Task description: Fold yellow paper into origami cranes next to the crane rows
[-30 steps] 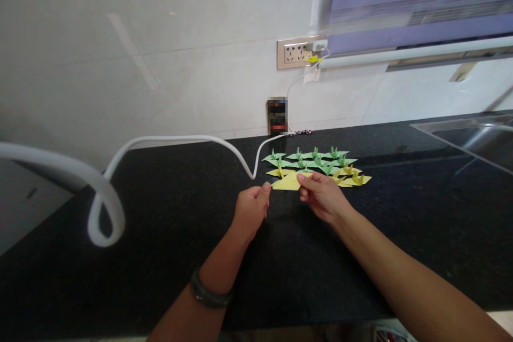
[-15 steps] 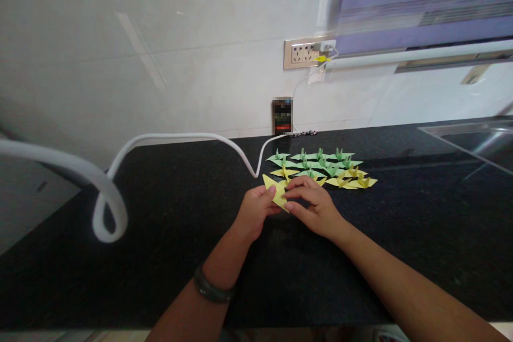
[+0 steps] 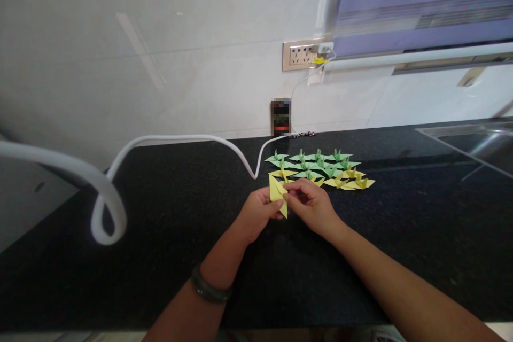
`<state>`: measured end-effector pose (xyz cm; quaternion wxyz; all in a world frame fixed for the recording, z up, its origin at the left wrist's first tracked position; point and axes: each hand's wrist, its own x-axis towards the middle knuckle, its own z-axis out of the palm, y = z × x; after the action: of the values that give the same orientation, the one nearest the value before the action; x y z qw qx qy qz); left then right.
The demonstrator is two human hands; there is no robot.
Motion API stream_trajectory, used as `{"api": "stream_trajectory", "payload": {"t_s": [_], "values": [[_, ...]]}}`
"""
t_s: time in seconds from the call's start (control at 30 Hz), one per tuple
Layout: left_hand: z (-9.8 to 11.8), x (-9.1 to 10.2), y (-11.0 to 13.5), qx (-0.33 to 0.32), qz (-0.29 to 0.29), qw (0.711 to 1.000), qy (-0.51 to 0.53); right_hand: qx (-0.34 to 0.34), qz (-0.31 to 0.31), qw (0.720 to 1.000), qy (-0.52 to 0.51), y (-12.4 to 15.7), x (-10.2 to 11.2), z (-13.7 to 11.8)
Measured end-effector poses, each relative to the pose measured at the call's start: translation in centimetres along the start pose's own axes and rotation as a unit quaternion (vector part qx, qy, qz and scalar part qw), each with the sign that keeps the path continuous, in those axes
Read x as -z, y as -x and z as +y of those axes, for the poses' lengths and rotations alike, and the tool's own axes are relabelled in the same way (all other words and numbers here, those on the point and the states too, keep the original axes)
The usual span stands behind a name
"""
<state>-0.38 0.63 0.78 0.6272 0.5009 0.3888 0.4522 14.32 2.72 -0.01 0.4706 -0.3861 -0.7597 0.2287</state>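
Note:
A folded piece of yellow paper (image 3: 276, 191) is held up over the dark counter. My left hand (image 3: 258, 211) grips its lower left side, the thumb flat on its front. On its right edge my right hand (image 3: 310, 203) pinches the paper between thumb and fingers. Just beyond my hands stand several folded paper cranes in rows: green cranes (image 3: 319, 157) at the back and yellow cranes (image 3: 360, 183) toward the front. My right hand hides part of the front row.
A thick white cable (image 3: 184, 137) loops over the left of the black countertop (image 3: 168, 256). A phone-like device (image 3: 280, 117), its screen pixelated, leans on the wall. Above it is a socket panel (image 3: 296, 56) with a plugged-in charger. A framed inset (image 3: 481, 141) lies at the right.
The yellow paper has turned more upright in my left hand. My right hand's fingers have closed from a looser hold into a pinch on its right edge.

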Motion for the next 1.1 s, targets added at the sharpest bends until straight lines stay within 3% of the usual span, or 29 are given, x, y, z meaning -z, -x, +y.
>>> {"api": "stream_trajectory", "payload": {"t_s": [0.13, 0.33, 0.53, 0.7, 0.87, 1.1], "values": [[0.1, -0.1, 0.0, -0.009, 0.012, 0.998, -0.055, 0.000, -0.019, 1.000, 0.007, 0.0, 0.0, -0.1], [0.3, -0.1, 0.0, -0.003, 0.050, 0.992, -0.114, -0.014, 0.012, 1.000, 0.023, -0.2, 0.1, 0.0], [-0.1, -0.3, 0.0, 0.036, 0.067, 0.997, 0.014, -0.040, 0.022, 0.999, -0.014, 0.0, -0.2, 0.4], [-0.4, -0.3, 0.0, 0.026, 0.052, 0.997, 0.048, -0.077, 0.000, 0.991, -0.109, -0.2, 0.2, -0.3], [-0.5, -0.3, 0.1, 0.035, 0.026, 0.998, 0.034, -0.137, -0.033, 0.962, -0.233, -0.6, 0.6, -0.6], [-0.5, -0.2, 0.2, 0.036, 0.021, 0.999, 0.023, -0.141, -0.064, 0.943, -0.295, -0.7, 0.7, -0.8]]}}
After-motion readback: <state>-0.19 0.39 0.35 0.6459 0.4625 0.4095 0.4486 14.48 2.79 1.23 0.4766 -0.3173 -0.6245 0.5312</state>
